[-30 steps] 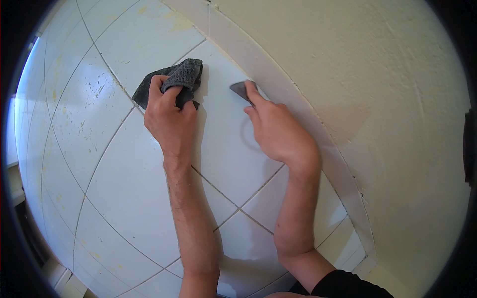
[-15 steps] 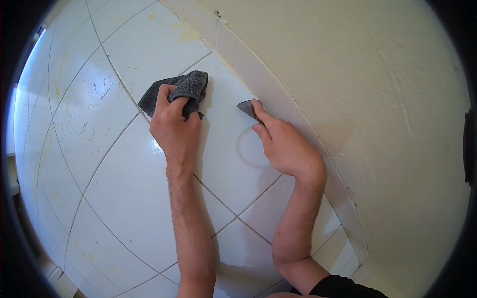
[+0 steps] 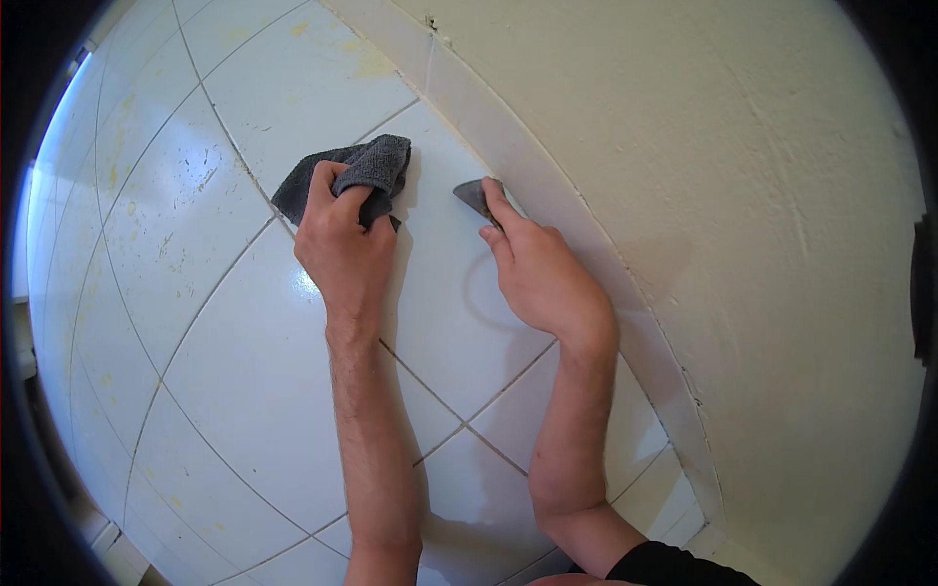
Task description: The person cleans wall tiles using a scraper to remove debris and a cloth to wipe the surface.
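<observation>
A crumpled dark grey cloth is bunched in my left hand, whose fingers are closed round it. Part of the cloth lies spread on the white floor tiles. To its right, my right hand grips a putty knife with a flat, dark metal blade. Thumb and index finger press along the tool, and its handle is hidden inside the hand. The blade rests at or just over the tile close to the skirting; contact is hard to make out.
A pale tiled skirting runs diagonally along the foot of a cream wall on the right. Yellowish stains and small dark flecks mark the tiles at the far side and left. Pale objects stand at the left rim.
My right hand and the putty knife have shifted a little left and away from me, along the tile edge. My left hand and the cloth have stayed nearly in place.
</observation>
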`<state>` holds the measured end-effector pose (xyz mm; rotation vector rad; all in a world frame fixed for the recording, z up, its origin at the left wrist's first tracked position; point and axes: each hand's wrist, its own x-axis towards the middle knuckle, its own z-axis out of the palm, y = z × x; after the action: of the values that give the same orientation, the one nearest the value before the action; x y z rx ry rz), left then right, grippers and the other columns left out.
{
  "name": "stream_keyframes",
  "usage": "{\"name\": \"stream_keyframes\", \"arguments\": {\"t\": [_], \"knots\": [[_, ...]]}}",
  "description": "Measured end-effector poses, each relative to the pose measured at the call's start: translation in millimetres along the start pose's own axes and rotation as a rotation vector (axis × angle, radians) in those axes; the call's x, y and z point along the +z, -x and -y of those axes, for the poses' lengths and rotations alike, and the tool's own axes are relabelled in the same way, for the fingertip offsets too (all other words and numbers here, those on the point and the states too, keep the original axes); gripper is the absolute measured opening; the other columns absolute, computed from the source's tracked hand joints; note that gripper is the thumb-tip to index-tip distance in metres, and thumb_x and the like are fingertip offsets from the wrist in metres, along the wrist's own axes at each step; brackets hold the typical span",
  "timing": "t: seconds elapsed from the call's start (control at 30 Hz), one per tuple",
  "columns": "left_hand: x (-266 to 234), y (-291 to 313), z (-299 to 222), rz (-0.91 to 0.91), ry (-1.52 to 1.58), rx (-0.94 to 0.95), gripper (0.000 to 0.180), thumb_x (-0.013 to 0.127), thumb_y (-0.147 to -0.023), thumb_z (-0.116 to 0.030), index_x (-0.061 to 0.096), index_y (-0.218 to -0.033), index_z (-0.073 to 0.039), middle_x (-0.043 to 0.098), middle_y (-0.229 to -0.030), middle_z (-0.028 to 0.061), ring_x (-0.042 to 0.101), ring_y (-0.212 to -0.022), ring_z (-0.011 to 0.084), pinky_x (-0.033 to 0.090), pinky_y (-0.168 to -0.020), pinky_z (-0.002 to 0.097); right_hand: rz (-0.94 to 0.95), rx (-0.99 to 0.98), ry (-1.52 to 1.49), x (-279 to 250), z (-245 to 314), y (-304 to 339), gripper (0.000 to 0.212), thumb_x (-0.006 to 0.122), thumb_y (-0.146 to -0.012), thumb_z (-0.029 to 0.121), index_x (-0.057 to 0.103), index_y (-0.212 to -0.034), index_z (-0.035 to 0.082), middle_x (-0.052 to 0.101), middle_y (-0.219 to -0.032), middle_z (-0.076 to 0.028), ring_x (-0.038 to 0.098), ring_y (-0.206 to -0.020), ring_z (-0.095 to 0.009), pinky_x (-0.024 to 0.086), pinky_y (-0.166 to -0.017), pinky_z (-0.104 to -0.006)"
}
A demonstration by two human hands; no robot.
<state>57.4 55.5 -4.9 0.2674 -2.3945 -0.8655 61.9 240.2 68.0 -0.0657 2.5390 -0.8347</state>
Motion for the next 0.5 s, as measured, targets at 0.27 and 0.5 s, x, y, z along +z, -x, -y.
{"name": "stream_keyframes", "arguments": {"t": [0.27,0.5], "knots": [[-0.3,0.0,-1.1,0.015,0.008,-0.03,0.024,0.066,-0.066,0.008,0.074,-0.087,-0.001,0.065,-0.103,0.0029,0.064,-0.071,0.025,0.05,-0.06,0.0364,-0.047,-0.034,-0.05,7.8,-5.8,-7.1,0.053,0.047,-0.108,0.021,0.036,-0.158,0.007,0.069,-0.107,-0.033,0.065,-0.102,-0.051,0.049,-0.09,-0.0561],[-0.4,0.2,-0.8,0.023,0.017,-0.027,0.025,0.066,-0.066,0.007,0.074,-0.088,-0.002,0.065,-0.102,0.0026,0.064,-0.072,0.0244,0.051,-0.06,0.0359,-0.014,-0.016,-0.086,4.5,-12.0,-6.9,0.053,0.049,-0.109,0.024,0.037,-0.159,0.009,0.066,-0.12,-0.032,0.064,-0.112,-0.048,0.048,-0.098,-0.049]]}}
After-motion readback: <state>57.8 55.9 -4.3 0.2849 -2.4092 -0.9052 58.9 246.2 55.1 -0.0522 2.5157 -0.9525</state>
